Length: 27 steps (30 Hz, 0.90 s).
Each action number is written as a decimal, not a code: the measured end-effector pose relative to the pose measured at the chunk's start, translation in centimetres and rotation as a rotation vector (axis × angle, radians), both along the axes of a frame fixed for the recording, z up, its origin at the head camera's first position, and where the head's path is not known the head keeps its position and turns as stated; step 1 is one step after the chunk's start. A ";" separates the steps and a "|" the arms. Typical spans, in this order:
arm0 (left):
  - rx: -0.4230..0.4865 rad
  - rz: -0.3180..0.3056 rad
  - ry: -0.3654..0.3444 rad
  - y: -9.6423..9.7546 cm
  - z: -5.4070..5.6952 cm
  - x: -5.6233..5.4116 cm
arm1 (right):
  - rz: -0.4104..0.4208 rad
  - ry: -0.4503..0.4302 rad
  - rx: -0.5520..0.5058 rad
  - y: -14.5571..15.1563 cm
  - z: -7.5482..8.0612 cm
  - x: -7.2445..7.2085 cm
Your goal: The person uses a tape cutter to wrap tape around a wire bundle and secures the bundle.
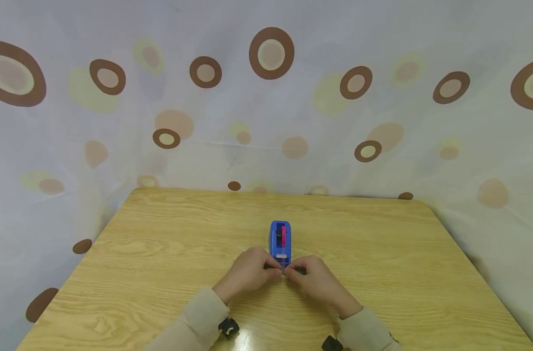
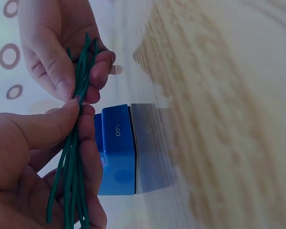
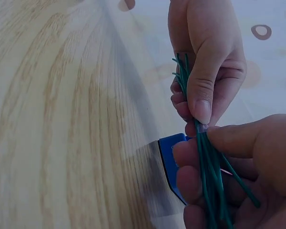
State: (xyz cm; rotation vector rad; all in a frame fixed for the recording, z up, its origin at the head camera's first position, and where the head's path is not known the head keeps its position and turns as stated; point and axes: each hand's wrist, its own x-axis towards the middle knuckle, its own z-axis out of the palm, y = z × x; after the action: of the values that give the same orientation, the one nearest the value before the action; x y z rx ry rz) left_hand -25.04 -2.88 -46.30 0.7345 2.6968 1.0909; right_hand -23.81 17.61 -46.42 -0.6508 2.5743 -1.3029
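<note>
Wires (image 2: 72, 157) sit low in the head view's middle, pinched by the left hand (image 1: 250, 270) and right hand (image 1: 319, 280) near the blue holder (image 2: 118, 148); loose tape (image 3: 202, 128) could let them spill.

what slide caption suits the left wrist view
Left hand and right hand pinch green strands near a blue tape dispenser.

Left forearm (image 1: 191, 321) and right forearm (image 1: 366, 332) angle inward, sleeved; left wrist (image 1: 224, 290) and right wrist (image 1: 347, 306) bare. Left grip (image 1: 250, 269) and right grip (image 1: 315, 280) meet up front, both pinching: thumbs (image 2: 52, 126) over curled fingers (image 2: 89, 160), thumb tips just beside each other.
</note>
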 end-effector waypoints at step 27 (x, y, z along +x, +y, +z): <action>-0.089 -0.135 -0.111 0.1 0.5 -0.6 | -0.074 0.112 -0.020 0.3 -1.3 -0.3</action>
State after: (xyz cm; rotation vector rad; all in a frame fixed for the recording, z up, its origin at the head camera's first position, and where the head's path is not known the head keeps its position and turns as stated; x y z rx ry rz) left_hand -25.67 -2.75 -45.83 0.8031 2.5438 0.9456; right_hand -24.13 17.95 -47.75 -0.6560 2.7019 -1.3536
